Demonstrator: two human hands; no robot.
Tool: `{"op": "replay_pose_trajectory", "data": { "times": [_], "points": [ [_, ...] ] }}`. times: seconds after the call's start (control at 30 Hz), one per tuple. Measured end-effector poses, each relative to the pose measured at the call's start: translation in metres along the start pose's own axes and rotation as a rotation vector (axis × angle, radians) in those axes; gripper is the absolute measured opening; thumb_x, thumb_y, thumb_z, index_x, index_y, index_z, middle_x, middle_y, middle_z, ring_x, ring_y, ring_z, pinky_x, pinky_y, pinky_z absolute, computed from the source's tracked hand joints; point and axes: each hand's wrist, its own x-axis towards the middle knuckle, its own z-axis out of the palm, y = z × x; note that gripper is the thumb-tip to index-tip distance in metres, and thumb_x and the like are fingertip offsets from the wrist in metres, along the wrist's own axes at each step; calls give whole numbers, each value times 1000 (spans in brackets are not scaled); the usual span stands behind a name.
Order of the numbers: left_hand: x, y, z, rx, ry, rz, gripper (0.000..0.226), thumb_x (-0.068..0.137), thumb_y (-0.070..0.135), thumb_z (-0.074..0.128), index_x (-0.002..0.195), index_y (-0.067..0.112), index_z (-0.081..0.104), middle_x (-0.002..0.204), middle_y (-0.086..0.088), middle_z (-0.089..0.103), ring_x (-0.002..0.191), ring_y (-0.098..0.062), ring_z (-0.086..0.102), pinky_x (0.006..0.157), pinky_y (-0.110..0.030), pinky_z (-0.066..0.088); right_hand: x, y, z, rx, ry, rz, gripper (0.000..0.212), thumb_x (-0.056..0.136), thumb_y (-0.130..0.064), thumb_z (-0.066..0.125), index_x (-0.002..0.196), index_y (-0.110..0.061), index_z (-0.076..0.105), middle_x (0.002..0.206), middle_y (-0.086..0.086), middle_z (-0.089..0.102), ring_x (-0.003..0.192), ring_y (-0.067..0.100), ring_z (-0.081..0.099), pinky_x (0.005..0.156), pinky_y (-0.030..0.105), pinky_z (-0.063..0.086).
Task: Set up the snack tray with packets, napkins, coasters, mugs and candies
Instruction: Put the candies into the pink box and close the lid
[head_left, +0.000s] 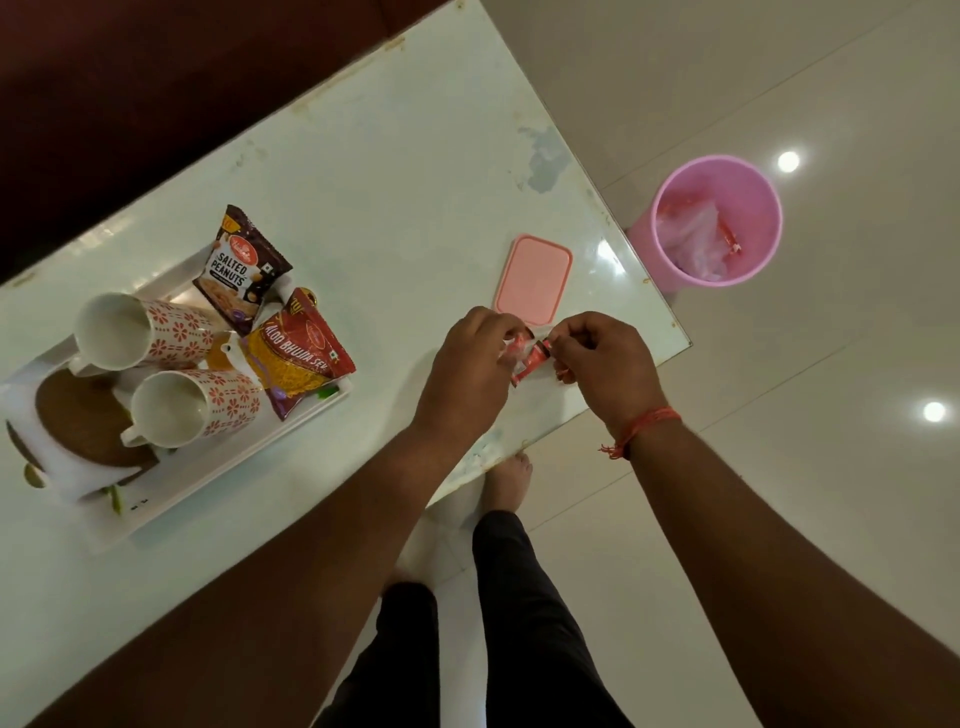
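Left hand & right hand both pinch small red shiny candy wrapper, fingers pressed tight, over glossy pale counter. Flat pink plastic lid just behind. White rectangle tray at left: 2 flower-print mugs, round brown coaster, salted peanuts packet, aloo bhujia packet. Round pink bin on tile floor.

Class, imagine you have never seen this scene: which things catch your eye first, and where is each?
Near the table's edge, the left hand and right hand pinch a red candy wrapper between them, just in front of a pink lid. On the left, a white tray holds two patterned mugs lying on their sides beside snack packets. A pink bin stands on the floor to the right.
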Motion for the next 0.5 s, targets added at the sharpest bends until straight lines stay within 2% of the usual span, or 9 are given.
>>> {"op": "replay_pose_trajectory", "data": {
  "times": [0.1, 0.2, 0.27, 0.37, 0.4, 0.5],
  "points": [
    [-4, 1, 3, -15, -9, 26, 27, 93, 7, 60, 120, 12, 61, 119, -6, 61, 109, -19, 60, 93, -29, 54, -1, 3, 5, 27, 25, 10, 10, 94, -22, 61, 92, -13, 67, 86, 3, 70, 77, 18, 66, 69, 28, 56],
    [-3, -2, 3, -53, 63, -67, 25, 95, 7, 56, 119, 11, 62, 116, -6, 62, 105, -16, 60, 89, -25, 53, 1, 8, 8, -22, 44, 5, 6, 92, -18, 62, 95, -16, 67, 90, 1, 71, 83, 19, 67, 77, 31, 57],
    [-5, -8, 2, -105, 118, -178, 24, 95, 7, 58, 118, 12, 62, 115, -4, 62, 103, -15, 61, 89, -25, 55, 2, 10, 7, -66, 81, -9, 8, 91, -16, 62, 97, -17, 68, 94, 1, 70, 87, 19, 66, 77, 29, 55],
    [-13, -15, 3, -144, 79, -282, 21, 96, 12, 58, 117, 14, 61, 115, 0, 61, 99, -13, 61, 83, -19, 51, 4, 12, 2, -163, 136, -46, 9, 91, -13, 60, 96, -15, 67, 97, 1, 66, 80, 14, 62, 69, 18, 48],
    [-15, -17, 5, -152, 61, -301, 20, 96, 13, 57, 116, 15, 61, 114, 1, 60, 98, -12, 61, 80, -16, 48, 5, 14, 0, -205, 161, -54, 11, 92, -13, 59, 99, -15, 67, 98, 0, 63, 79, 13, 60, 70, 18, 48],
    [-15, -19, 9, -204, 44, -389, 18, 98, 18, 55, 115, 15, 60, 111, 4, 60, 95, -9, 59, 71, -8, 41, 14, 22, -3, -271, 259, -97, 16, 92, -16, 60, 107, -16, 64, 106, 2, 56, 94, 20, 61, 85, 32, 50]
  ]
}}
